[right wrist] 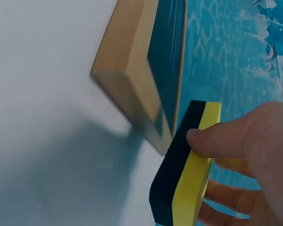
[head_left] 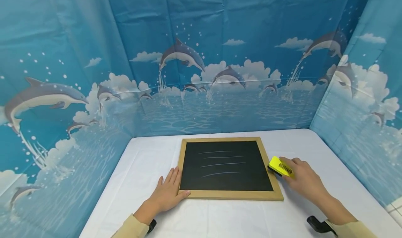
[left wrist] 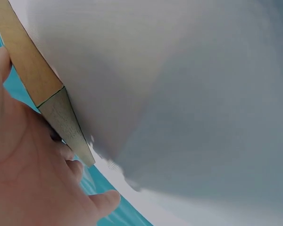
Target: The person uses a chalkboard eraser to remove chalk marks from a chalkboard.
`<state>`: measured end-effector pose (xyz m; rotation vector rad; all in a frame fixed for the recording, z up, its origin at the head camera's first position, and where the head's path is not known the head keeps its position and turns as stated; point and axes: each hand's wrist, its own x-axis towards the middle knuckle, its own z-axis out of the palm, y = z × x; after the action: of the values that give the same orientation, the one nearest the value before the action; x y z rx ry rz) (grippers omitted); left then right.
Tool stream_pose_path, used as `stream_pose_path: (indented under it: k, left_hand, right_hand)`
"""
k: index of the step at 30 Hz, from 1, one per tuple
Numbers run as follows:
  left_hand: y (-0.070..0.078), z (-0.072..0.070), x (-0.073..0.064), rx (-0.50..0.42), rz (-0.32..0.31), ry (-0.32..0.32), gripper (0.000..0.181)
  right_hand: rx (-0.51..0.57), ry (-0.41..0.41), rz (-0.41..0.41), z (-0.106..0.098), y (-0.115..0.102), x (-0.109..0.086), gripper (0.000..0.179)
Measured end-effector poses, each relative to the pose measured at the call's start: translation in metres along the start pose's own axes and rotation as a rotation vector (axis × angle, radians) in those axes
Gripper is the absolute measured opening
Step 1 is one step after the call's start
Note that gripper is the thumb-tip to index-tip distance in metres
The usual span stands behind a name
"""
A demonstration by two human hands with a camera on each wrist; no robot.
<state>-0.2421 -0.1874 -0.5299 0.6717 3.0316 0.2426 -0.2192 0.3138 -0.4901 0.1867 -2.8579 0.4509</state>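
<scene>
Two bare hands flank a small black board (head_left: 229, 168) lying on a white cloth (head_left: 125, 182), with four thin, pale lines (head_left: 223, 164) drawn across it. The left hand (head_left: 168, 192) lies spread at the near left corner, fingers straight along the side, thumb on the near edge of the wooden frame (head_left: 233, 195); it steadies and grips nothing. The right hand (head_left: 304, 180) pinches a yellow eraser (head_left: 280, 165) between thumb and curled fingers, at the right side of the frame. Whether eraser and frame touch, I cannot tell.

Some trouble is possible. Only one corner is braced, so a hard sideways push at the far right could swing the board round, and the cloth might slip or ruck under it. The eraser is tilted, and its dark pad (right wrist: 177, 169) could catch on the frame's edge. The right thumb reaches onto the side of that pad, so a low pass might scrape the thumb on the wood. If the pad met the board only along one edge, it would probably smear the chalky lines.
</scene>
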Motion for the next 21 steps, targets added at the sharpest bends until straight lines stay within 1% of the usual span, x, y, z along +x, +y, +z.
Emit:
stream_pose_path:
  k: [4,9,12,19,21]
  left_hand:
    - [-0.001,0.003,0.0,0.008,0.002,0.014,0.097]
    - [-0.002,0.004,0.0,0.002,0.008,0.035,0.097]
    - [-0.002,0.003,-0.001,-0.006,0.011,0.035,0.097]
    - [-0.003,0.003,0.001,0.031,0.012,0.023,0.097]
    - [-0.002,0.002,0.0,0.023,0.011,0.014,0.098]
  right_hand:
    - [-0.02,-0.007,-0.061,0.0,-0.012,0.001,0.067]
    - [-0.021,-0.003,-0.081,0.001,-0.021,0.005,0.065]
    - [-0.007,-0.013,-0.1,0.003,-0.025,0.006,0.064]
    - [0.018,-0.03,-0.149,0.007,-0.029,0.008,0.064]
    - [0.019,-0.034,-0.154,0.008,-0.031,0.01,0.063]
